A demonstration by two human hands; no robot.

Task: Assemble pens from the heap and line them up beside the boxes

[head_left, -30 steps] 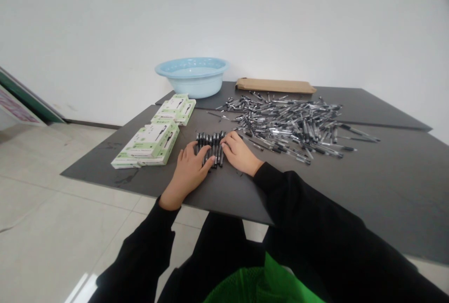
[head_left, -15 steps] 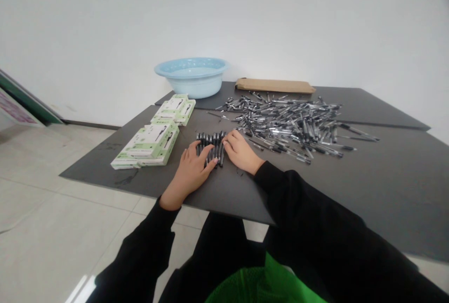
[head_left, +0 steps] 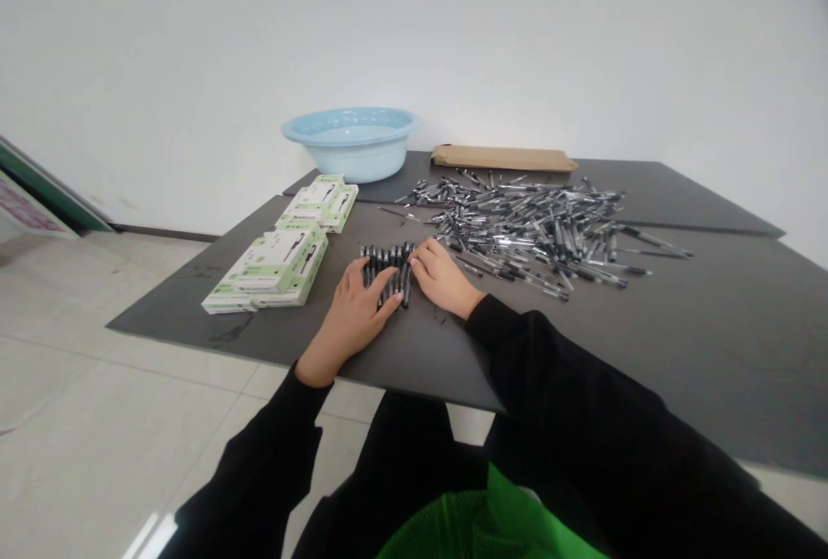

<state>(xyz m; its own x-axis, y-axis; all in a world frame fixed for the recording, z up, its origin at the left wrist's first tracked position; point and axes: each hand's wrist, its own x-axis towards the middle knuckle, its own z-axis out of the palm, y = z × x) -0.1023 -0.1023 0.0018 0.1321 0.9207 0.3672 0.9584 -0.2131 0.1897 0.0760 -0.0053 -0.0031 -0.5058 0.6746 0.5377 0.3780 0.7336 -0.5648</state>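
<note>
A row of several black-capped clear pens [head_left: 381,257] lies side by side on the dark table, pointing away from me. My left hand [head_left: 358,300] arches over the row from the left, its fingers at the left side and its thumb on the right part, steadying the pens. At the right end, the bent fingertips of my right hand [head_left: 443,277] touch the outermost pen [head_left: 407,283]; part of their contact is hidden. Just beyond my right hand spreads a large loose heap of similar pens [head_left: 530,227].
White and green pen boxes [head_left: 275,261] are stacked on the left, with more boxes [head_left: 323,201] behind. At the back stand a light blue basin [head_left: 362,160] and a long brown cardboard package [head_left: 504,159], near the wall. The table's front edge [head_left: 414,395] is close to my body.
The view has shifted very slightly. Both hands stay at the row of pens, with barely any finger movement.
</note>
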